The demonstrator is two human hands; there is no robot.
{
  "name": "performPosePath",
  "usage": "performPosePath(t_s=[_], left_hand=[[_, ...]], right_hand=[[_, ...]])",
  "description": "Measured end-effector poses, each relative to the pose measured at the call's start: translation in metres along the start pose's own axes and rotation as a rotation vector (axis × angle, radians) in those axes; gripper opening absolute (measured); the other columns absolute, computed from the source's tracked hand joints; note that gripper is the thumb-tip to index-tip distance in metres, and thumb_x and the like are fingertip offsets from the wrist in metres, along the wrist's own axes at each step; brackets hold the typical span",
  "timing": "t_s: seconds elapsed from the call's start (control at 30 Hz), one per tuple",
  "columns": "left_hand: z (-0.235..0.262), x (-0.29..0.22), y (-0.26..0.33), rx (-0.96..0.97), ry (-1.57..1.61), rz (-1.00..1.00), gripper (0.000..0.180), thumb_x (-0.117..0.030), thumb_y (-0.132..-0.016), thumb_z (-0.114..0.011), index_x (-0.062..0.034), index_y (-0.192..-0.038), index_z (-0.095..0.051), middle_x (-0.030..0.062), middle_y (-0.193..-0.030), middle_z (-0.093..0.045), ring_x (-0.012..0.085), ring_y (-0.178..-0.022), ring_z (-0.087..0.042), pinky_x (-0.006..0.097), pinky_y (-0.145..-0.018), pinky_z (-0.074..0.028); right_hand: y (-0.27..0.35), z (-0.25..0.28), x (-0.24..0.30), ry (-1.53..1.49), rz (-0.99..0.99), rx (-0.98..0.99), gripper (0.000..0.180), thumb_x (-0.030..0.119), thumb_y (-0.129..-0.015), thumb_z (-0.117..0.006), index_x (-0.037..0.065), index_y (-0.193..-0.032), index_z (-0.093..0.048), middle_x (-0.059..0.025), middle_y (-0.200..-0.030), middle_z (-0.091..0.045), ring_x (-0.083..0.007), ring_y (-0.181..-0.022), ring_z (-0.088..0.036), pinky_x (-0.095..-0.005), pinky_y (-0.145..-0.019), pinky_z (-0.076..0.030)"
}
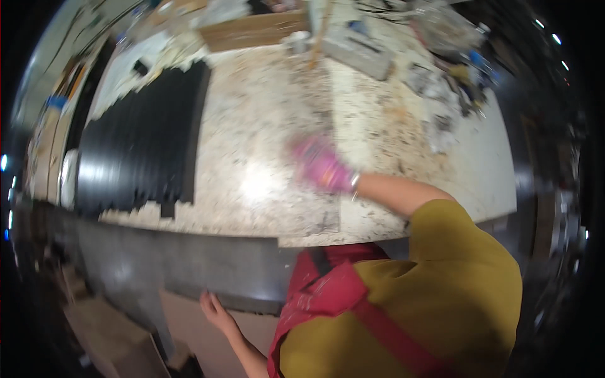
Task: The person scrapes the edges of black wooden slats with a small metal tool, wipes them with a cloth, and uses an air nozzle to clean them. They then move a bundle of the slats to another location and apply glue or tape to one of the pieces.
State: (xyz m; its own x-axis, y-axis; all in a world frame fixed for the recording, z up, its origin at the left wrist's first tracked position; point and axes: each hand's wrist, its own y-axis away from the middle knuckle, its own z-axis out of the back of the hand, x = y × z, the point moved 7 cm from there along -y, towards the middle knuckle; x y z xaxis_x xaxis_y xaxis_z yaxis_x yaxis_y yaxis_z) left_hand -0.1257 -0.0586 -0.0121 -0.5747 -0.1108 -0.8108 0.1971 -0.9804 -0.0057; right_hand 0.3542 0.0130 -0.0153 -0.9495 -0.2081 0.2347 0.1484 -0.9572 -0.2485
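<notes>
Wiping seems the step in hand: my right hand (322,165), blurred in a pink glove, grip unclear, presses the speckled table (252,138), while my left hand (215,310) hangs open and empty below its edge; next I judge I must sweep on toward the black sheet (142,138).

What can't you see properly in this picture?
- Right hand, head view: motion blur smears the pink glove, so whether its fingers hold anything cannot be told.
- Left hand, head view: it rests at the dark table edge, fingers partly hidden behind it.
- Clutter at the far side of the tabletop: too small and bent by the fisheye rim.
</notes>
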Motion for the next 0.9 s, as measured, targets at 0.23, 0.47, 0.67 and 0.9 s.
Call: performPosePath(t_s=[0.23,0.47,0.67,0.9], left_hand=[[0.007,0.073,0.086,0.076,-0.031,0.282,0.017,-0.012,-0.092,-0.053,0.0021,-0.100,-0.055,0.0104,-0.105,-0.057,0.0170,-0.092,-0.053,0.029,-0.081,-0.044],[-0.002,0.117,0.178,0.192,-0.095,0.592,0.020,-0.016,-0.091,-0.055,0.0012,-0.101,-0.058,0.0073,-0.089,-0.061,0.0147,-0.083,-0.055,0.027,-0.077,-0.044],[-0.039,0.101,0.211,0.306,-0.057,0.636,0.030,-0.022,-0.090,-0.056,0.0033,-0.104,-0.060,0.0146,-0.093,-0.065,0.0206,-0.088,-0.061,0.033,-0.080,-0.046],[-0.021,0.067,0.255,0.014,-0.072,0.648,0.027,-0.020,-0.088,-0.058,0.0016,-0.105,-0.061,0.0141,-0.100,-0.064,0.0222,-0.092,-0.061,0.031,-0.083,-0.046]], right_hand=[[-0.072,0.058,0.034,-0.242,0.195,-0.079,0.060,0.025,-0.088,-0.047,-0.001,-0.139,-0.029,-0.0210,-0.139,-0.035,-0.0297,-0.128,-0.037,-0.0417,-0.107,-0.030],[-0.190,0.002,-0.068,-0.029,-0.113,-0.016,0.072,0.050,-0.085,-0.049,-0.002,-0.132,-0.036,-0.0233,-0.135,-0.039,-0.0379,-0.121,-0.041,-0.0471,-0.104,-0.028],[-0.037,-0.024,0.193,-0.407,0.952,0.238,0.072,0.058,-0.085,-0.043,0.005,-0.133,-0.039,-0.0129,-0.139,-0.037,-0.0284,-0.132,-0.031,-0.0502,-0.110,-0.018],[-0.163,0.008,0.018,-0.149,0.196,-0.382,0.048,0.038,-0.089,-0.050,-0.003,-0.114,-0.054,-0.0229,-0.120,-0.053,-0.0354,-0.113,-0.049,-0.0420,-0.099,-0.036]])
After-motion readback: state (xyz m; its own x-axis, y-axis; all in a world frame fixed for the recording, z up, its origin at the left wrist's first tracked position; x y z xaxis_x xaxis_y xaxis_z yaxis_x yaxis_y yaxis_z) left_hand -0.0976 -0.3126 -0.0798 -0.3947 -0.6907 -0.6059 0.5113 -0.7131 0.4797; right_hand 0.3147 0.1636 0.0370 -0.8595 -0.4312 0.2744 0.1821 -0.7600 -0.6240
